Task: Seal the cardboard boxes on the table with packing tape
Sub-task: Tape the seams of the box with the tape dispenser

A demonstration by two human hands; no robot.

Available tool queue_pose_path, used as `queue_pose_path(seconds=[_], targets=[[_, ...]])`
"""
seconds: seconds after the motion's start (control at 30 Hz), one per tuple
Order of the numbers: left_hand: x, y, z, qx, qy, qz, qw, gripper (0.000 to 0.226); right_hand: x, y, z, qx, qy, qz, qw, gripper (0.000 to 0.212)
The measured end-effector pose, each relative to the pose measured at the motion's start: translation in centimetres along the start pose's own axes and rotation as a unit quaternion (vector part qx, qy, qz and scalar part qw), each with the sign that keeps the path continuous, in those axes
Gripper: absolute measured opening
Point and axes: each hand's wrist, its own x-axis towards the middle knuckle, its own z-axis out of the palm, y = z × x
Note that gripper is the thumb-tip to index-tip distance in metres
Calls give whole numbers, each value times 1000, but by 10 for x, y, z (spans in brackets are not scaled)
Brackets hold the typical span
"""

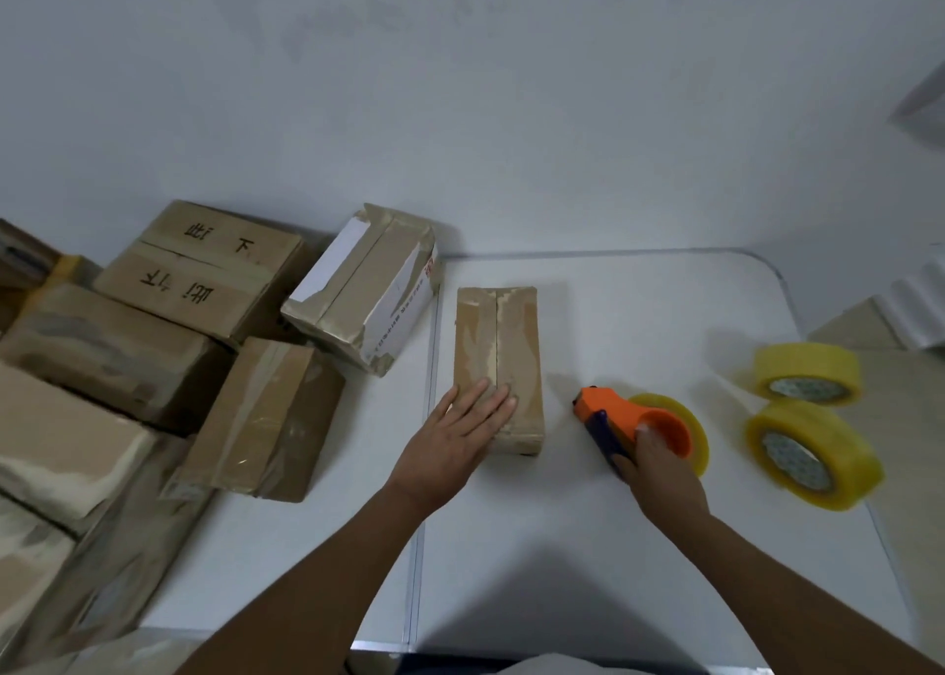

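A small brown cardboard box (503,337) lies lengthwise on the white table (639,316), its top seam running away from me. My left hand (460,434) rests flat on the box's near end, fingers straight. To the right, my right hand (659,464) grips an orange tape dispenser (621,416) loaded with a yellowish tape roll, standing on the table apart from the box.
Two spare yellow tape rolls (808,372) (813,454) sit near the table's right edge. Several taped cardboard boxes (204,275) are piled at the left, one with white labels (368,285) leaning toward the small box. A white wall stands behind.
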Motion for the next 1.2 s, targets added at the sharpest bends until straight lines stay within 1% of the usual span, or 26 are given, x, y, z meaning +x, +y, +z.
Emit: queue_pose_path(seconds=[0.07, 0.17, 0.23, 0.3, 0.33, 0.37, 0.43, 0.47, 0.5, 0.53, 0.57, 0.6, 0.63, 0.67, 0.73, 0.8, 0.87, 0.93, 1.03, 1.2], targets=[[2, 1, 1, -5, 0, -5, 1000, 63, -6, 2, -11, 21, 36, -14, 999, 19], [6, 3, 1, -17, -6, -9, 1000, 62, -12, 0, -35, 116, 75, -17, 990, 18], [9, 2, -1, -52, -17, -20, 998, 59, -16, -5, -52, 207, 77, 11, 975, 23], [13, 6, -10, -149, -18, -52, 987, 58, -22, -12, -68, 267, 93, 34, 959, 31], [16, 9, -18, -215, -21, -74, 974, 56, -26, -16, -76, 285, 108, 36, 952, 36], [20, 12, -28, -285, -25, -104, 953, 53, -30, -21, -84, 300, 125, 38, 945, 43], [30, 17, -49, -398, -21, -183, 899, 38, -39, -32, -101, 315, 141, 24, 938, 53], [36, 20, -61, -444, -27, -233, 864, 28, -43, -39, -108, 312, 143, 9, 939, 56], [44, 23, -74, -502, -42, -284, 816, 22, -47, -46, -115, 306, 141, -4, 942, 58], [51, 25, -85, -567, -64, -324, 755, 21, -51, -53, -120, 294, 140, -17, 945, 58], [56, 28, -93, -625, -90, -347, 693, 22, -53, -59, -125, 281, 139, -29, 949, 58], [60, 31, -101, -670, -113, -357, 641, 26, -56, -65, -128, 269, 138, -42, 952, 57], [61, 33, -107, -700, -131, -360, 603, 30, -58, -69, -129, 259, 135, -53, 955, 55], [62, 34, -112, -724, -142, -364, 569, 34, -60, -74, -131, 249, 133, -63, 957, 54], [59, 37, -118, -752, -149, -372, 524, 41, -64, -80, -132, 238, 127, -74, 960, 51], [55, 37, -124, -765, -142, -376, 502, 42, -67, -83, -132, 234, 124, -79, 961, 49], [50, 37, -129, -770, -130, -376, 499, 37, -68, -85, -133, 231, 122, -82, 962, 47], [46, 34, -131, -775, -114, -373, 498, 28, -69, -86, -133, 228, 119, -88, 962, 44], [42, 30, -129, -765, -102, -375, 514, 19, -68, -86, -131, 217, 113, -98, 965, 43], [39, 31, -131, -748, -99, -375, 538, 18, -69, -89, -131, 208, 104, -106, 967, 43]])
